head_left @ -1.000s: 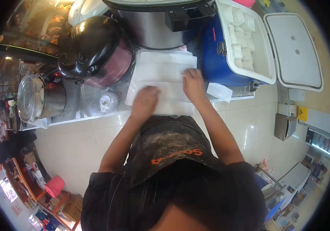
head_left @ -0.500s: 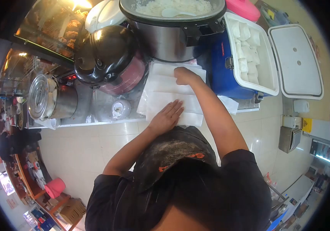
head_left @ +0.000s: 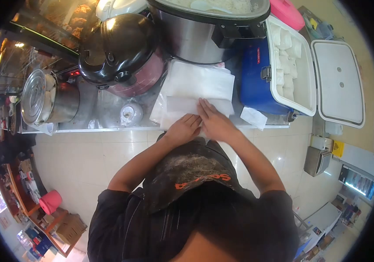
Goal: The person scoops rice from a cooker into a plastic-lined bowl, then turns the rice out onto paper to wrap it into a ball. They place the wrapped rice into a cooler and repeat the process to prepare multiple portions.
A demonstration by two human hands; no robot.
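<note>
White paper sheets lie stacked on the metal counter, with a folded strip of paper across their near part. My left hand rests at the near edge of the paper, fingers extended and pointing up and right. Right beside it my right hand lies on the folded strip, its fingers stretched out flat. The two hands touch or nearly touch at the fingertips. A small clear plastic bundle sits left of the paper.
Behind the paper stands a large steel rice cooker. A black and pink cooker and a steel pot are at left. An open blue cooler holding white packets is at right, near a loose paper piece.
My right hand has come down from the far part of the paper to beside my left hand. The near part of the top paper is now folded. The view has shifted slightly.
</note>
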